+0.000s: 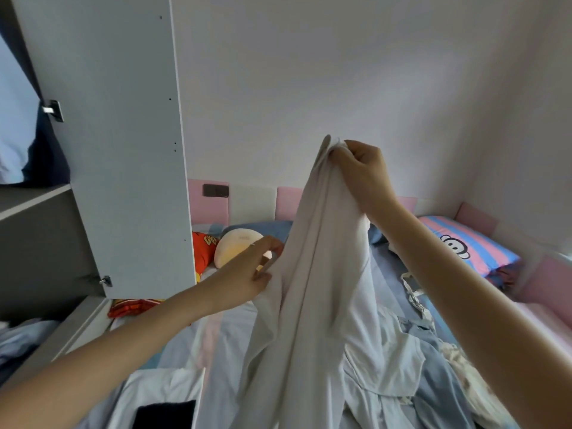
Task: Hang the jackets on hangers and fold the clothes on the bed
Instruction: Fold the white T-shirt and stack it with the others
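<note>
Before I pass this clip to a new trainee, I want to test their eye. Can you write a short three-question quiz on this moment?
1. True or false: the right hand pinches the top of the white garment and holds it up above the bed.
2. Where is the left hand?
A. at the garment's side edge, lower than the right hand
B. hanging idle, touching nothing
C. at the garment's top, above the right hand
3. Fill in: the cartoon-face pillow has pink and ____ stripes.

Key: 1 true; 2 A; 3 blue.
</note>
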Demonstrator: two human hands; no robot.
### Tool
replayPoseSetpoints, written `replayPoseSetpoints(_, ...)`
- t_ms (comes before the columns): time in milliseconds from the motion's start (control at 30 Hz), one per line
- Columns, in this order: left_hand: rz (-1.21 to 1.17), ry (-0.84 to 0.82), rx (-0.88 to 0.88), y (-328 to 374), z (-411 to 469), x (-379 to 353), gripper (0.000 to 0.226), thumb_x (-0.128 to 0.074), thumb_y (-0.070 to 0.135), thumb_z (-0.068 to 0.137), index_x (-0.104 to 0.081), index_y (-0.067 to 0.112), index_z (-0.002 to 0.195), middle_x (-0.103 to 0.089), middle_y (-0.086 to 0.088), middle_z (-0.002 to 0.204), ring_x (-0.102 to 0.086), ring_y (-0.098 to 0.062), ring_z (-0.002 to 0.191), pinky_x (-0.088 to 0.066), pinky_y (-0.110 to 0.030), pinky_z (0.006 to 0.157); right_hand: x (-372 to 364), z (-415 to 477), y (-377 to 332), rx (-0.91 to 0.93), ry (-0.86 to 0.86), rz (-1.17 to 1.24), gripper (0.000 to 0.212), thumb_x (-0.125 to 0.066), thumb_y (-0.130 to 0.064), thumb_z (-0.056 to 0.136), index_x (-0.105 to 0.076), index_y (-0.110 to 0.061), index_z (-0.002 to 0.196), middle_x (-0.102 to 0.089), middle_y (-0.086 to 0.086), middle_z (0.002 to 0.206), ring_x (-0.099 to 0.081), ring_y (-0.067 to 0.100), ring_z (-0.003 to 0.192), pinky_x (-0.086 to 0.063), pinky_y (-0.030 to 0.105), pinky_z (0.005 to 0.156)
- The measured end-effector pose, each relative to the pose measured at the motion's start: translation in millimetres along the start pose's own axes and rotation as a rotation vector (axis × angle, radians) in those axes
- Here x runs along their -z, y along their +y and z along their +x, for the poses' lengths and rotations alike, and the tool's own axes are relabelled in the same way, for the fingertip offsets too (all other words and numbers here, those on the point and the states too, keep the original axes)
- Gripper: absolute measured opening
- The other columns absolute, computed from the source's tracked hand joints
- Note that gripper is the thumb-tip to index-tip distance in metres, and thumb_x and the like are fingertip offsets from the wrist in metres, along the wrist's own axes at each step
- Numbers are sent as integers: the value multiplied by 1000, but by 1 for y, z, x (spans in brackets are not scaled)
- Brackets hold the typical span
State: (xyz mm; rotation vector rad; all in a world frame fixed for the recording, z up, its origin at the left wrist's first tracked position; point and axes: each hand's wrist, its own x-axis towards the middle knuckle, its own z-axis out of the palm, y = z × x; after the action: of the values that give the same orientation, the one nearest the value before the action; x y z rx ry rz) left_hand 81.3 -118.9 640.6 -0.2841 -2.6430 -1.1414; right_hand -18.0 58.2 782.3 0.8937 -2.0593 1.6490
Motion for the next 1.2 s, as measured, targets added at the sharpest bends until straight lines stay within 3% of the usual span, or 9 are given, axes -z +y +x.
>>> replayPoseSetpoints(133,141,-29,29,-13,-1,-1,24,-56,2,84,-52,20,100,-62,-2,95,-59,-4,84,-48,-17,75,5,-4,8,-19,-5,-45,39,-48,-10,90,-27,-20,59,-19,-12,50,-18,4,46,-14,21,44)
replayPoseSetpoints(267,196,-82,60,-23,-5,10,32,-57,4,80,-53,35,85,-57,17,84,-54,-2,80,-38,-13,67,17,-9,13,-103,14,-34,17,-46,-9,90,-60,-18,87,-50,-7,71,-42,4,58,-38,18,54)
replayPoseSetpoints(333,239,-72,76,-26,-3,16,33,-57,1,80,-59,34,86,-54,24,77,-53,0,75,-36,-12,66,29,-10,18,-73,-132,-2,35,-42,-2,89,-65,-23,106,-61,-17,93,-53,-4,77,-42,9,69)
replayPoseSetpoints(433,253,-88,55,-23,4,26,46,-56,-8,77,-50,31,52,-50,22,52,-50,3,60,-30,-11,59,45,-13,26,-44,-465,-46,26,-45,-2,84,-68,-15,88,-68,-17,81,-58,-5,79,-42,10,77)
replayPoseSetpoints(600,238,-116,225,-31,12,50,29,-58,15,87,-61,16,58,-51,14,55,-46,-2,56,-35,-19,60,62,-19,59,-228,-680,-354,17,-46,-21,67,-62,-16,70,-57,-2,70,-49,12,71,-39,22,67)
replayPoseSetpoints(733,410,-218,283,-27,9,55,32,-44,37,70,-32,19,47,-31,4,50,-28,-14,49,-25,-34,55,64,-32,76,-376,-882,-561,12,-51,-17,73,-60,-23,80,-49,0,68,-46,12,60,-41,18,49)
replayPoseSetpoints(867,418,-204,257,-19,5,51,26,-53,33,68,-37,17,55,-41,-1,59,-34,-15,55,-27,-31,55,59,-37,94,-388,-962,-750,23,-53,1,84,-59,-20,91,-52,9,85,-55,17,61,-49,17,49)
replayPoseSetpoints(1000,419,-96,170,-15,5,55,31,-56,10,78,-39,19,55,-42,2,57,-35,-11,53,-25,-27,51,57,-41,103,-411,-1018,-787,19,-69,-9,84,-57,-17,96,-63,12,79,-61,20,61,-53,23,60)
replayPoseSetpoints(1200,321,127,43,-15,4,65,37,-60,-4,78,-40,19,58,-40,1,57,-35,-10,53,-23,-18,49,53,-42,111,-273,-921,-811,23,-65,-29,89,-57,-16,72,-61,-4,59,-67,16,59,-53,33,73)
